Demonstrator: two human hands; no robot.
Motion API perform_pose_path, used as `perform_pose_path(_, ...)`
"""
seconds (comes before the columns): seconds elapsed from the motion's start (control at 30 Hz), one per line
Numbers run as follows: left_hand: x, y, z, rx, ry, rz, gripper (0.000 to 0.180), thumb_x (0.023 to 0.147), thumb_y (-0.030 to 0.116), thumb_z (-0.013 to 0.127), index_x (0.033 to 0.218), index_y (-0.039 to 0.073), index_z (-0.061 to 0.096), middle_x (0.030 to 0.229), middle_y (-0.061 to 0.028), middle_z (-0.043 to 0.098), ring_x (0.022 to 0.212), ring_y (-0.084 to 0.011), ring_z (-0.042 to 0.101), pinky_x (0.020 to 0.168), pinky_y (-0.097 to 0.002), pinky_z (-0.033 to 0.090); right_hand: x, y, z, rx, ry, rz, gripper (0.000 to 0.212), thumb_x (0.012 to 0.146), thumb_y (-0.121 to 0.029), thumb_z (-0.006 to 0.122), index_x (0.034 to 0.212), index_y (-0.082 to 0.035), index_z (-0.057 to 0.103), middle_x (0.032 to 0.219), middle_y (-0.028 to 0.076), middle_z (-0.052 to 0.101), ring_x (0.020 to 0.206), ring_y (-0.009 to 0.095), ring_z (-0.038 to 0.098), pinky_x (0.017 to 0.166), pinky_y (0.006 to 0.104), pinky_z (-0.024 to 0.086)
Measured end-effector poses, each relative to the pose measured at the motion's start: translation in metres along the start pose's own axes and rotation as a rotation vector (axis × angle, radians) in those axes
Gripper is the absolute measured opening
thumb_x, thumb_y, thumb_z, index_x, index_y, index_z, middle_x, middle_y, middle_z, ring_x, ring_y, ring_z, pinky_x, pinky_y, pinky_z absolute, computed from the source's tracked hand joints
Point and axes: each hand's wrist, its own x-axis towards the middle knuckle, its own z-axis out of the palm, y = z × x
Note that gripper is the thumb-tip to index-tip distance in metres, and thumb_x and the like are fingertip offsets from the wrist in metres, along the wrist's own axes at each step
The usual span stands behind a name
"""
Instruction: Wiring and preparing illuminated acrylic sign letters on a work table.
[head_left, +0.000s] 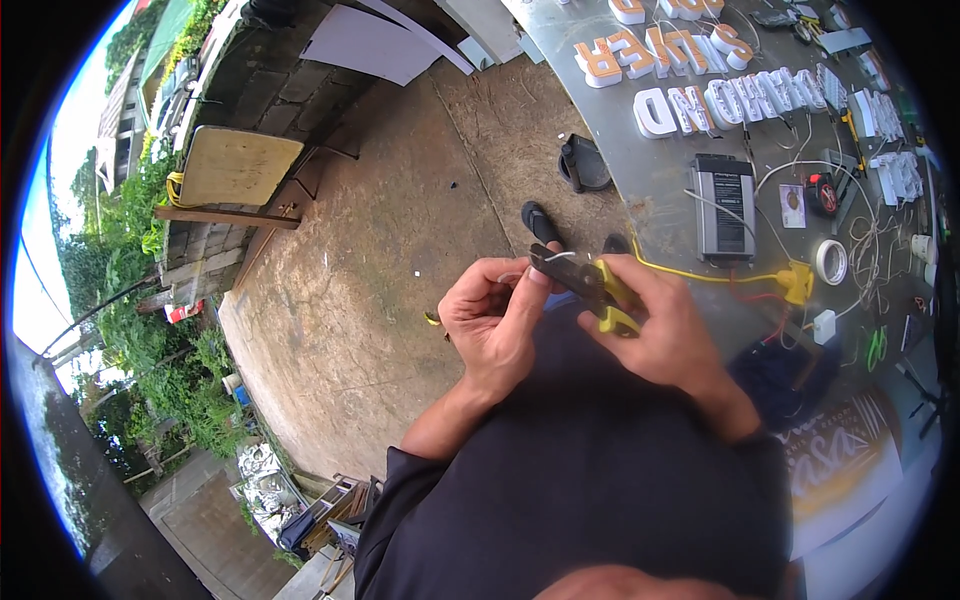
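In front of my body, my right hand (665, 318) is closed around the yellow handles of a pair of pliers (588, 284) with dark jaws. My left hand (500, 318) is closed, its thumb and fingers pinching near the jaw tips. A short white wire (564, 254) shows at the jaws, and its end seems to lie in my left fingers. How far the jaws are apart cannot be made out. Both hands are above the floor, left of the grey table (655, 190).
White block letters (735, 108) lie at the table's far side. Nearer are a grey power supply (724, 210), a tape measure (823, 194), a white tape roll (831, 262), a yellow extension socket (797, 283), and green scissors (876, 347). A black plastic object (584, 163) stands on the floor.
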Motion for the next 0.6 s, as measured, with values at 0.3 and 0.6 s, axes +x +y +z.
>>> perform_pose_path(0.3, 0.005, 0.003, -0.007, -0.03, -0.155, -0.034, 0.013, 0.098, 0.009, 0.067, 0.103, -0.003, 0.067, 0.086, -0.0097, 0.075, 0.063, -0.0035, 0.057, 0.054, -0.0179, 0.044, 0.002, 0.005, -0.004, 0.111, -0.09, 0.087, 0.04, 0.08, -0.016, 0.08, 0.113, -0.002, 0.063, 0.083, 0.009, 0.063, 0.075, 0.018, 0.059, 0.071, 0.032, 0.048)
perform_pose_path(0.6, 0.007, 0.012, -0.023, -0.158, -0.309, -0.299, 0.014, 0.101, 0.013, 0.061, 0.101, -0.001, 0.063, 0.083, -0.0146, 0.075, 0.054, -0.0053, 0.052, 0.053, -0.0196, 0.042, -0.001, 0.005, -0.005, 0.068, -0.074, 0.03, 0.038, 0.077, -0.011, 0.079, 0.109, 0.002, 0.063, 0.085, 0.018, 0.065, 0.073, 0.033, 0.066, 0.066, 0.0368, 0.051)
